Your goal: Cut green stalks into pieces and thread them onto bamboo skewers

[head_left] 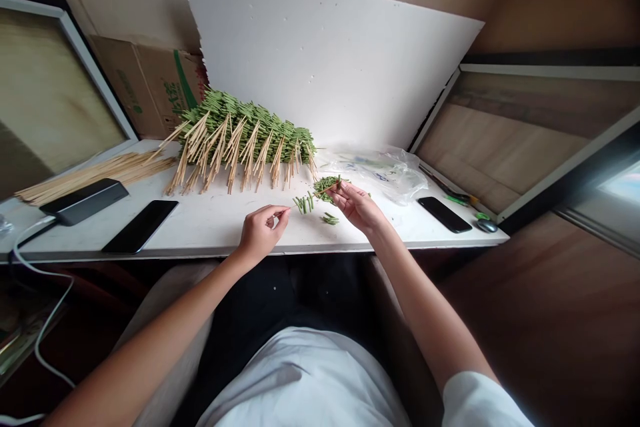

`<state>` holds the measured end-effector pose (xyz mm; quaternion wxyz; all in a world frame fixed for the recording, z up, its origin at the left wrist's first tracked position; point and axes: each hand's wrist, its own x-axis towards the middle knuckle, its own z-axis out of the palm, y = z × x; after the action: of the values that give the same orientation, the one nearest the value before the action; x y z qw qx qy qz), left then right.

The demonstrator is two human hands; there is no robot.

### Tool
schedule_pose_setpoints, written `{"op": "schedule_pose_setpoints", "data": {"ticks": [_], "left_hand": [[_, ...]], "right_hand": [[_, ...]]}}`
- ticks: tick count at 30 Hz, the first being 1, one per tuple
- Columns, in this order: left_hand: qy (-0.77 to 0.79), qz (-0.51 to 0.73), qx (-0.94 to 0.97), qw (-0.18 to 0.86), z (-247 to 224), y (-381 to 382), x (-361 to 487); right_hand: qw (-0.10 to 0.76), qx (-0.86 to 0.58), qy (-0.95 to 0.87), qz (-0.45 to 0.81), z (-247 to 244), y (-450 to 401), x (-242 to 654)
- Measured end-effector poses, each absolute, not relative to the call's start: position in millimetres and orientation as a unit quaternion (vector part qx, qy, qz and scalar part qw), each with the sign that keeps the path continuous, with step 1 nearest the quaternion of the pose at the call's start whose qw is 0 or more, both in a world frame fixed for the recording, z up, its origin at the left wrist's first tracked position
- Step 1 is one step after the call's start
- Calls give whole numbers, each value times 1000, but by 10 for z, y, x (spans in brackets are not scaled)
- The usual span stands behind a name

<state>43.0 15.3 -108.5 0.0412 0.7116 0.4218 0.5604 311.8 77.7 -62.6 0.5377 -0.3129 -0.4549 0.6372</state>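
Observation:
My left hand (pixel 264 232) is closed in a pinch on a thin bamboo skewer, which points to the right. Several short green bean pieces (pixel 303 203) sit crosswise along that skewer, apart from my fingers. My right hand (pixel 357 205) is raised beside a small heap of cut green beans (pixel 326 183). Its thumb and forefinger are pressed together on a green bean piece (pixel 339 181), close to the skewer's far end. A few loose bean pieces (pixel 330 219) lie on the white table (pixel 280 240) between my hands.
Filled bean skewers (pixel 250 120) are stacked at the back left, bare sticks outward. Plain bamboo skewers (pixel 110 172) lie at the left, near a black box (pixel 85 201) and phone (pixel 141 227). A plastic bag (pixel 395 170) and another phone (pixel 444 214) are at the right.

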Motion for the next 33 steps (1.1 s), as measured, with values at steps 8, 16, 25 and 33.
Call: {"op": "schedule_pose_setpoints", "data": {"ticks": [8,16,25,33], "left_hand": [[421,555,717,21,-1077,156,407],[425,540,726,2,-1076,155,398],[427,544,722,1,-1069,146,407],[430,545,720,-2,-1115,170,409]], "right_hand": [[552,-349,-480,587,-571,745,3097],[549,-379,-519,535,-552,726,3117],[564,-391,-482,546,-621,757,3071],[594,-404,-490,493,-707,707,2912]]}}
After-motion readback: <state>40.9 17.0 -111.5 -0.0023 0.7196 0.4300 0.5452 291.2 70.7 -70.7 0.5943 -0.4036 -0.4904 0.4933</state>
